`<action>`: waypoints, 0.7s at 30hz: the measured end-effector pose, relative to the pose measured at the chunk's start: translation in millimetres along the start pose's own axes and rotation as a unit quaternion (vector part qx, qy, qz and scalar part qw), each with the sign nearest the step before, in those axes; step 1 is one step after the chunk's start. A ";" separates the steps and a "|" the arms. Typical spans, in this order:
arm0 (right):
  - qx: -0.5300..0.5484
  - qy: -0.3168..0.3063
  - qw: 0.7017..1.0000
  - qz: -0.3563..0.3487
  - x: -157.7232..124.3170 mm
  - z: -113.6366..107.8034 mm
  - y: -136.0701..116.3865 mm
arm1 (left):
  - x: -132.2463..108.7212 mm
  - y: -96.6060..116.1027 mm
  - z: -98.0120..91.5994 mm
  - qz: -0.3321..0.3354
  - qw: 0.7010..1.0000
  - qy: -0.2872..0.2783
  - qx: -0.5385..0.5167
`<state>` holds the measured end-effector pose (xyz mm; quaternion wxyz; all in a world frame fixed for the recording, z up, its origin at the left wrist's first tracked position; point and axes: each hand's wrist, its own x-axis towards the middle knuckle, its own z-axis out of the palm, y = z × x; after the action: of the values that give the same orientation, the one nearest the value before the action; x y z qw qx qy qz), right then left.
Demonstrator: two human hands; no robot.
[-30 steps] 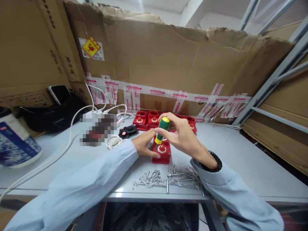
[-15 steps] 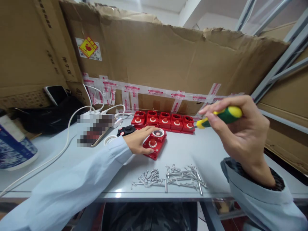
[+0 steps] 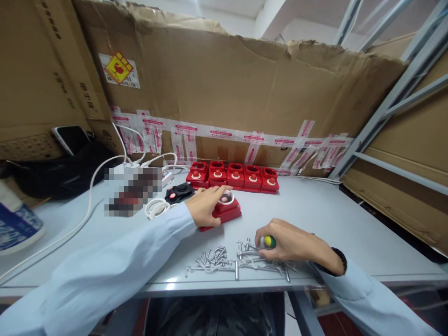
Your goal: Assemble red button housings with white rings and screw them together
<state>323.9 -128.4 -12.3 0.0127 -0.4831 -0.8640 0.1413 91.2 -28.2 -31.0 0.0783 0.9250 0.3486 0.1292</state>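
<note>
**Steadying a red box, reaching into the screws**

The left hand (image 3: 206, 207) lies palm-down with the fingers loosely spread over the near edge of a red plastic push-button box (image 3: 227, 211). It is just left of the middle of the frame, resting rather than clamped. That flat press looks meant to keep the box from sliding on the smooth pale grey desk (image 3: 350, 228).

Lower and to the right, the right hand (image 3: 289, 245) is curled shut around a green-and-yellow-handled screwdriver (image 3: 269, 241). Only the rounded handle end shows, and the blade is hidden. The fingertips reach down into the scatter of silver metal screws (image 3: 217, 259) along the desk's front edge, so the tool seems tucked into the palm to leave the fingers free.

The screws lie in two loose groups, short ones to the left and longer ones under the right hand, all within easy reach.

Behind the held box, a row of five matching red boxes (image 3: 233, 176) stands side by side against the taped brown cardboard wall (image 3: 245, 93) — lined up apart from the one under the hand. A black round-topped device (image 3: 180, 191) and a white coiled cable (image 3: 156, 208) sit just left of the left hand.
</note>
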 end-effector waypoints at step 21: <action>-0.062 0.053 0.996 -0.023 -1.7 -5.8 -3.5 | -14.6 -6.4 4.3 0.027 0.998 0.005 -0.065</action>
<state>322.8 -130.1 -5.7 0.0314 -0.4701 -0.8799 0.0615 77.9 -33.4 -39.4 0.1328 0.9265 0.3144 0.1583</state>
